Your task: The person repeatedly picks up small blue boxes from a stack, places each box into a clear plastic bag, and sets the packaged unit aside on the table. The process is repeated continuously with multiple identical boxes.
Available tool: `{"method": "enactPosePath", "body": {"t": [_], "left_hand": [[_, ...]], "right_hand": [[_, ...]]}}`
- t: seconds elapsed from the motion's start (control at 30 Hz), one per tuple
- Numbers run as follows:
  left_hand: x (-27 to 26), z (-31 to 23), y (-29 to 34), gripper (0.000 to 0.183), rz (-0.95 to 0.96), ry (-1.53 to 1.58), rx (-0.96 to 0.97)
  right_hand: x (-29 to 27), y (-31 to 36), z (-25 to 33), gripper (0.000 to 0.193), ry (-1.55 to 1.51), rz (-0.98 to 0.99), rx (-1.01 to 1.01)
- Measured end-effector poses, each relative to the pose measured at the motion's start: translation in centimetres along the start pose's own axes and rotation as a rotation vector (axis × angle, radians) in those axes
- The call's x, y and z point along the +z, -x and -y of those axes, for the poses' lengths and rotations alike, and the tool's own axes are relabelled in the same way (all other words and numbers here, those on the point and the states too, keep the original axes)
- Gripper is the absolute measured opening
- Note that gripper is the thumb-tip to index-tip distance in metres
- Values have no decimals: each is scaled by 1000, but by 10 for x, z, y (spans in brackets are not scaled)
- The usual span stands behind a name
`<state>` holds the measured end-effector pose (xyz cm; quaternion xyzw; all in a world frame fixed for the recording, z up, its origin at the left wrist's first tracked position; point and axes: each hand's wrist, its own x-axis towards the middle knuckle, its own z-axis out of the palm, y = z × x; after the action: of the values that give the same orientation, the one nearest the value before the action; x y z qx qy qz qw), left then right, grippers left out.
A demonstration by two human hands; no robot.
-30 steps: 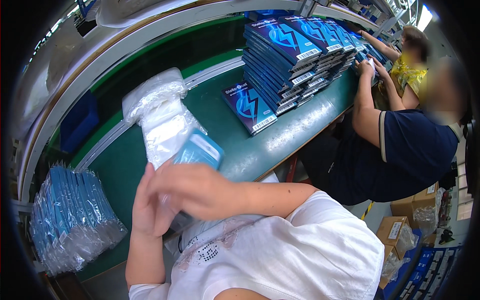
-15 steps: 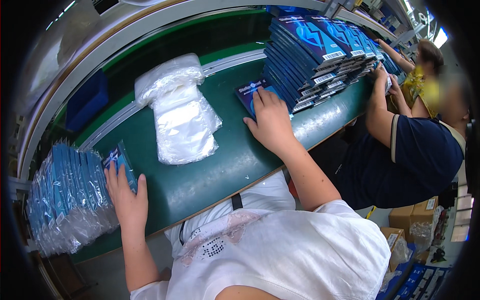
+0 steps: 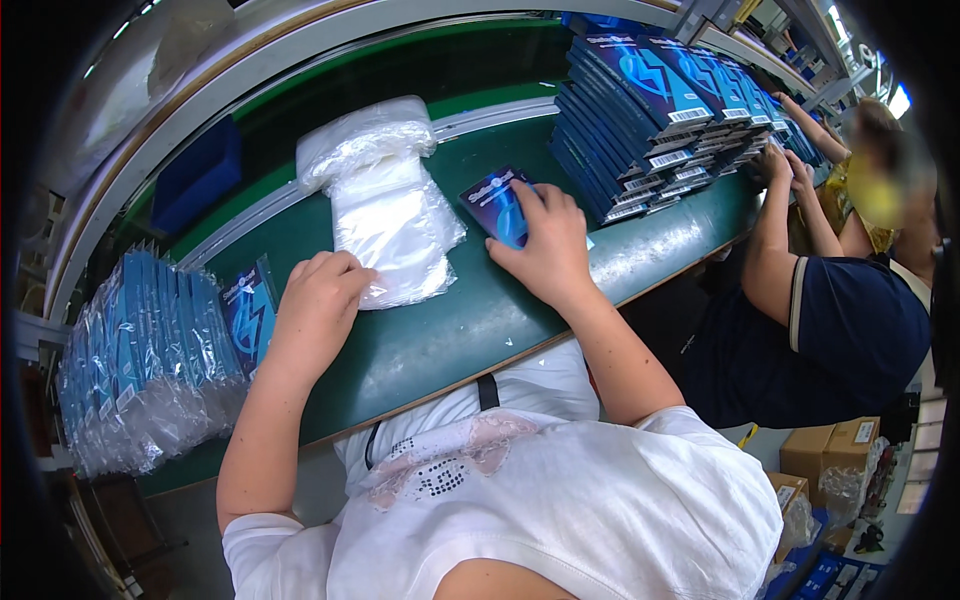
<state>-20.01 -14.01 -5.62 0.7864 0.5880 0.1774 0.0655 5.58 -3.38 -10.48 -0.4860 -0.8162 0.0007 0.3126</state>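
Note:
My right hand [image 3: 549,243] lies over a flat blue box [image 3: 492,202], its fingers on top and the thumb along the near side. That box rests on the green table, left of tall stacks of like boxes [image 3: 640,110]. My left hand [image 3: 322,300] has curled fingers closed at the near left corner of a pile of clear plastic bags [image 3: 390,230]; the fingertips meet the film and the thumb is mostly hidden. Left of that hand, a bagged blue box [image 3: 247,315] leans at the end of a row of bagged boxes [image 3: 150,350].
A dark blue bin [image 3: 197,175] sits beyond the green table's [image 3: 440,345] far rail. At the right, a co-worker in a dark shirt [image 3: 835,320] handles something by the stacks, with another person beyond. Cardboard cartons [image 3: 830,450] stand at the lower right.
My left hand has left the bagged box and moved right to the plastic bags, its fingers curling. My right hand has drawn the blue box left, away from the stacks.

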Motion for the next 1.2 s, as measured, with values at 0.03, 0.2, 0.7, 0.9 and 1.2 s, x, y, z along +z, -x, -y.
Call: {"method": "enactPosePath", "body": {"t": [0.03,0.2,0.7,0.9,1.2], "left_hand": [[3,0,-1,19,-28,30,-7],[5,-11,-5,13,-228,206,-74],[16,18,-1,22,-395,513,-101],[11,22,2,9,-323,1010,-540],[2,19,-5,13,-286,646,-330]], "right_hand": [[1,1,0,66,-89,-63,18],[-7,1,15,66,-739,-118,275],[-7,-10,82,65,-1947,950,663],[-2,-10,70,61,-1784,888,588],[3,-7,64,54,-1587,661,576]]}}
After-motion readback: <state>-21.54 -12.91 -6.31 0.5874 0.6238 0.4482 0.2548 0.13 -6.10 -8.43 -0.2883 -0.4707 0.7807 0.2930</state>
